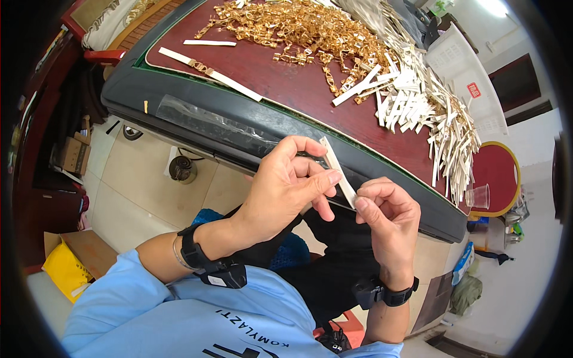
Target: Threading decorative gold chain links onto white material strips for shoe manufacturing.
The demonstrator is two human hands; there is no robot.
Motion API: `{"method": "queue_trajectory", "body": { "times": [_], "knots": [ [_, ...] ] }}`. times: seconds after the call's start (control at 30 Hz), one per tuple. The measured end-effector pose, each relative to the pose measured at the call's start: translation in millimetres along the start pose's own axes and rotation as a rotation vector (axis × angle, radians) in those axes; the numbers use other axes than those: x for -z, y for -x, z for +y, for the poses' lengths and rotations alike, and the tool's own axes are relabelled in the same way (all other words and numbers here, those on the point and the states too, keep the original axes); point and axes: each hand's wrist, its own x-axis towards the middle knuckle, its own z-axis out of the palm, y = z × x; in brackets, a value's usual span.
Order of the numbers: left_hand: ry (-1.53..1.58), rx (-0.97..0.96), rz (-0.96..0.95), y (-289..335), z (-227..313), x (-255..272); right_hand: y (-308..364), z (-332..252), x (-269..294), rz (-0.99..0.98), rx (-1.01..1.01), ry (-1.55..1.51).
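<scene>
Below the tabletop [286, 89] edge, I pinch the cream strip [338, 170] with left hand [286, 188] fingers and right hand [388, 218] fingers; I'd keep it taut, grips near each end.

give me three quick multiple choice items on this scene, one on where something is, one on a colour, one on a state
1. Where does the heap of gold metal pieces lie?
A. on the floor
B. on the dark red table top
C. on the person's lap

2. What colour is the strip held between the hands?
A. cream white
B. blue
C. black

3. How is the strip held?
A. left hand alone
B. lying loose on the table
C. pinched by both the left hand and the right hand

Answers: 1 B, the heap sits on the table top; 2 A, the strip is pale cream; 3 C, fingers of both hands grip it.
</scene>
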Motion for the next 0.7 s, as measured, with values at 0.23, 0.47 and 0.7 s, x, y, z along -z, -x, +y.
{"method": "queue_trajectory", "body": {
  "times": [0.23,0.47,0.7],
  "knots": [
    [0.004,0.006,-0.008,-0.2,0.1,0.0,1.0,-4.4,-4.2,-0.108,0.004,0.005],
    [0.016,-0.001,0.025,3.5,-0.5,1.3,-1.3,-3.4,-5.9,-0.155,0.023,0.045],
    [-0.053,-0.027,0.036,17.9,3.4,6.1,-11.6,-0.4,12.8,0.148,0.053,-0.035]
  ]
}}
